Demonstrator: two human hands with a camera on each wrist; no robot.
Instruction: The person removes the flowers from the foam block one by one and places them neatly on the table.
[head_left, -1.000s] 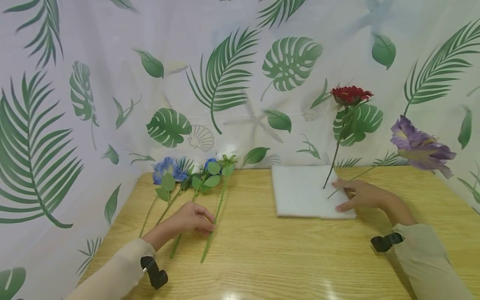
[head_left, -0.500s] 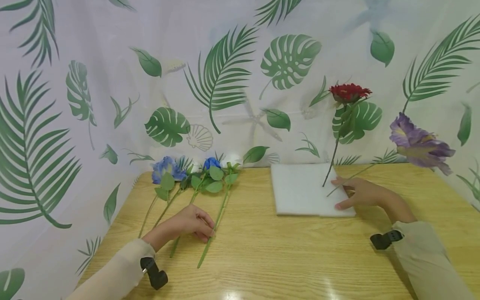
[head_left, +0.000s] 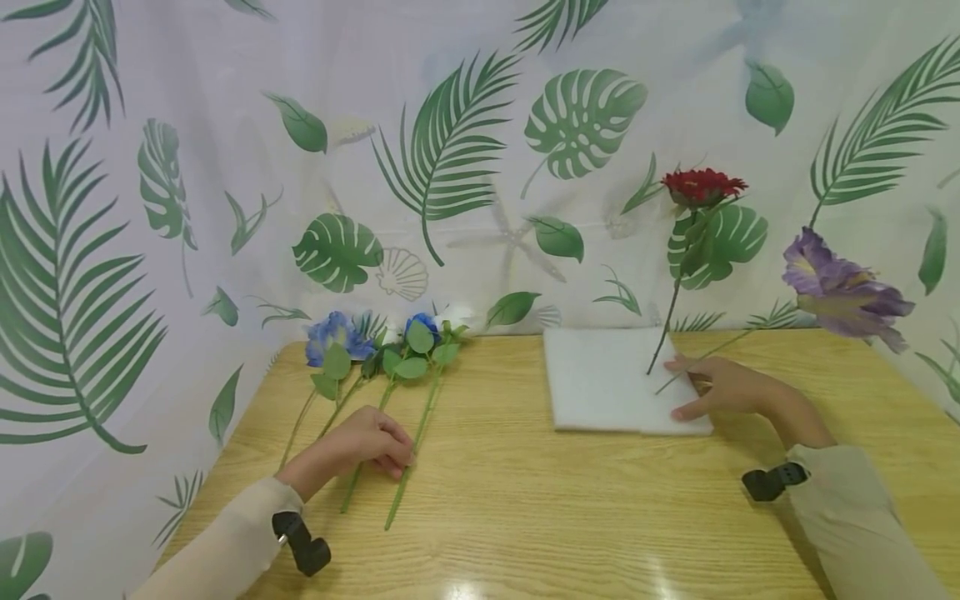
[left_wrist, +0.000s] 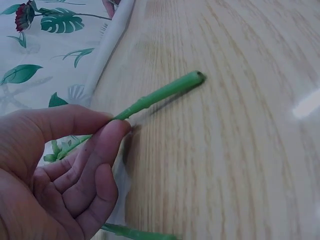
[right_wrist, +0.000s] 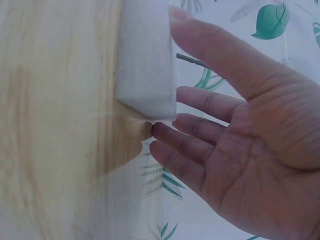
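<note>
My left hand [head_left: 371,440] pinches a green flower stem [head_left: 427,410] between thumb and fingertips. In the left wrist view the stem's cut end [left_wrist: 199,76] sticks out past the fingers over the table. The stem runs back to leaves and a pale bloom, hard to make out against the wall. At the right, my right hand [head_left: 731,390] rests at the right edge of a white foam block [head_left: 600,383], fingers spread and mostly straight, thumb on it. From the foam rise a red daisy-like flower [head_left: 703,188], nearly upright, and a purple flower [head_left: 851,296], leaning right over the hand.
Left of the held stem, a ruffled blue flower [head_left: 330,342], a blue rose [head_left: 422,329] and other stems lie on the wooden table [head_left: 525,508]. A leaf-printed sheet [head_left: 480,167] hangs close behind the table's back edge and along the left side.
My left hand, pinching the stem, has shifted slightly left, and the stem's lower end has swung left. The right hand, foam block and the two flowers in it have stayed put.
</note>
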